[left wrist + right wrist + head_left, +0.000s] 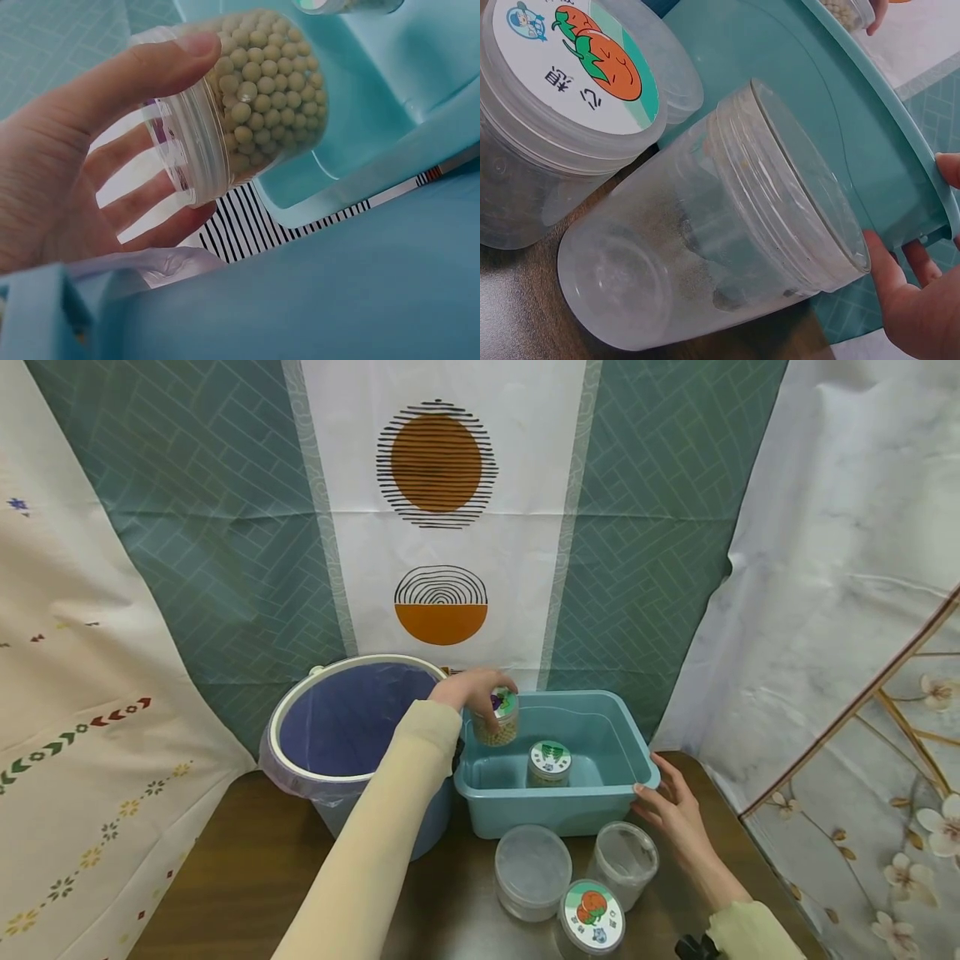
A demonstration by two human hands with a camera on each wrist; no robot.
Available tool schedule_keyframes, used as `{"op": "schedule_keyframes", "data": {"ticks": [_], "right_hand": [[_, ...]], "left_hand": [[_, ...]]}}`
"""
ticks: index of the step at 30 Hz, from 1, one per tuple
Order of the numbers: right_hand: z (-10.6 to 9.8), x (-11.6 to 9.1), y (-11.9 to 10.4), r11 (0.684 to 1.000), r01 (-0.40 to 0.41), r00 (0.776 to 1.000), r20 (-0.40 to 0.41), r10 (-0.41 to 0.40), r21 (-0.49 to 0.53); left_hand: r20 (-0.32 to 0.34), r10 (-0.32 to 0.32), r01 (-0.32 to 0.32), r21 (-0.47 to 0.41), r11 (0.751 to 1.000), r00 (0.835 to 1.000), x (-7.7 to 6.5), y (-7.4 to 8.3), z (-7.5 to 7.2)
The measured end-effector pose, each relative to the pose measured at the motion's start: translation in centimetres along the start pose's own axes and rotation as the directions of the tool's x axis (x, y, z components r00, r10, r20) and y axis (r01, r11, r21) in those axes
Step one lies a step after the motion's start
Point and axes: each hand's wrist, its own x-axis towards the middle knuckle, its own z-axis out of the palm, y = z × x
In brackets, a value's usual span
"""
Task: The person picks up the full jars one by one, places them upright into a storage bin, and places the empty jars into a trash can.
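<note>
My left hand [477, 693] grips a clear lidded jar [501, 727] over the left part of a teal plastic tub [555, 814]. The left wrist view shows the thumb on one side of the jar and fingers around its lid end; small, round, pale yellow-green balls [274, 90] fill it. Another jar [550, 760], with a green-and-white lid, stands inside the tub. At the tub's front right corner my right hand [678, 814] holds the rim, thumb in front and fingers at the side. Part of the left palm is hidden in the head view.
Left of the tub stands a blue bin [431, 827] with a purple liner and white ring. In front are a lidded frosted container [532, 868], an open clear jar [624, 860] with residue inside, and a jar with a tomato-picture lid [592, 917]. Patterned cloths hang around the table [247, 868].
</note>
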Motion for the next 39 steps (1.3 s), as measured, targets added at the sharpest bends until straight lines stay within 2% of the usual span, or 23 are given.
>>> {"op": "schedule_keyframes", "data": {"ticks": [9, 13, 22, 29, 39], "right_hand": [[-0.2, 0.0, 0.1, 1.0, -0.001, 1.0, 0.02, 0.001, 0.001], [-0.1, 0.0, -0.1, 1.0, 0.002, 1.0, 0.03, -0.002, -0.003], [0.0, -0.1, -0.2, 1.0, 0.006, 1.0, 0.022, -0.006, -0.003], [0.1, -0.2, 0.0, 1.0, -0.005, 1.0, 0.016, 0.005, 0.002], [0.1, -0.1, 0.0, 1.0, -0.006, 1.0, 0.003, 0.006, 0.006]], "left_hand": [[0.042, -0.028, 0.027, 0.029, 0.999, 0.999, 0.1, 0.3, -0.4], [0.036, -0.045, 0.044, 0.043, 0.998, 0.998, 0.0, 0.2, -0.6], [-0.017, -0.012, 0.012, 0.005, 1.0, 1.0, -0.4, 0.1, -0.6], [-0.037, 0.027, -0.028, -0.018, 0.999, 0.999, -0.9, 0.3, -1.2], [-0.087, 0.075, -0.081, -0.071, 0.994, 0.993, -2.1, 0.5, -1.8]]}}
